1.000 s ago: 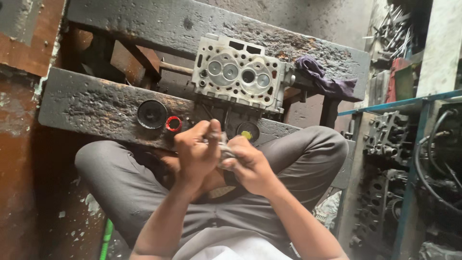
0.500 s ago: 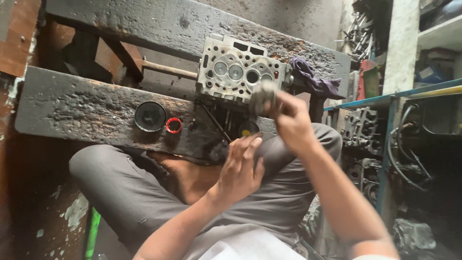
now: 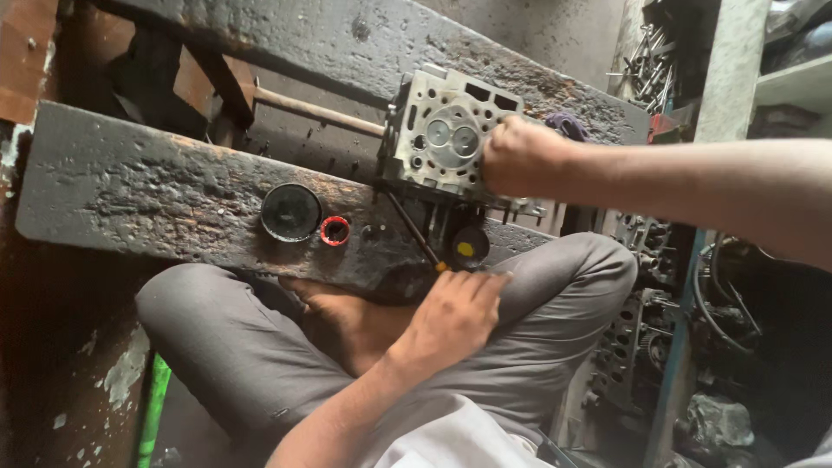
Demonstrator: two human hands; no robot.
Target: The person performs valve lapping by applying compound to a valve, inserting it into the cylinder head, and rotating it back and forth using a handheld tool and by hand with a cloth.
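1. Right hand (image 3: 520,156) is curling closed against the right end of the grey cylinder head (image 3: 446,139), fingers bunched together; whether something small is pinched inside them I cannot tell, since the knuckles are hiding it.
2. I am bracing the head that way because it is sitting on edge across the two blackened beams (image 3: 173,204), valve face turned towards me, two round valves showing in one chamber.
3. Left hand (image 3: 455,316) is resting low above my crossed legs (image 3: 251,347), fingers loosely together and touching the end of a thin dark rod (image 3: 412,230) that is slanting up towards the underside of the head.
4. Just beyond those fingertips, a small dark cup (image 3: 469,247) is sitting on the near beam, holding a dab of yellow paste.
5. Further left on the same beam, a black round lid (image 3: 291,212) and a small red ring (image 3: 334,230) are lying just beside each other; I cannot tell what either is holding.
6. Behind the head, a rusty bar (image 3: 312,110) is running leftward.
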